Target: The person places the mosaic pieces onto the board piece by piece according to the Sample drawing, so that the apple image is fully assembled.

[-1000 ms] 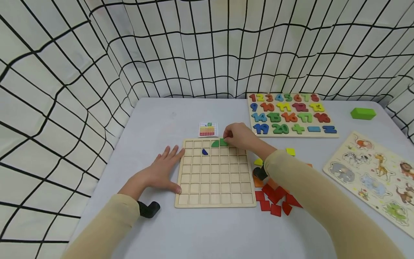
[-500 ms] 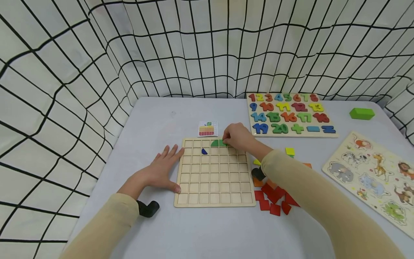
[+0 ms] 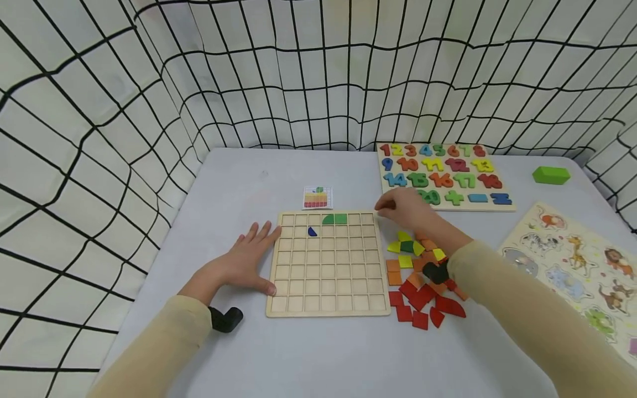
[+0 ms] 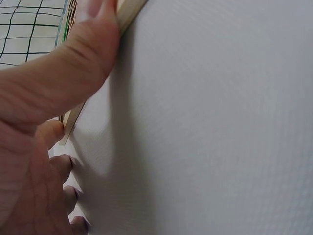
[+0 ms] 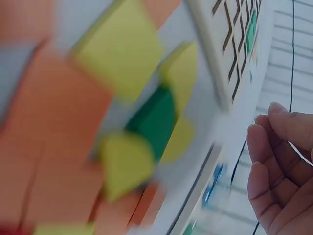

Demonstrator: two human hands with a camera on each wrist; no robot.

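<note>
A wooden grid board (image 3: pixel 328 272) lies on the white table. My left hand (image 3: pixel 242 261) rests spread along its left edge, thumb and fingertips touching the rim; the left wrist view shows the thumb (image 4: pixel 80 63) against the board's side. Two green pieces, a quarter-round and a square (image 3: pixel 340 219), sit side by side in the top row. One dark blue piece (image 3: pixel 312 231) lies a row lower. My right hand (image 3: pixel 404 209) hovers past the board's top right corner, fingers loosely curled. In the right wrist view nothing shows between the thumb and fingers of that hand (image 5: pixel 283 171).
Right of the board lie loose red (image 3: pixel 422 297), orange (image 3: pixel 393 265), yellow and green pieces (image 3: pixel 406 246). A printed pattern card (image 3: pixel 317 197) lies behind the board. Farther right are a number puzzle (image 3: pixel 440 179), an animal puzzle (image 3: pixel 572 265) and a green block (image 3: pixel 551 175). Black netting surrounds the table.
My right hand has left the green square in the top row and moved right, off the board. The green square now shows fully. My left hand stays in place.
</note>
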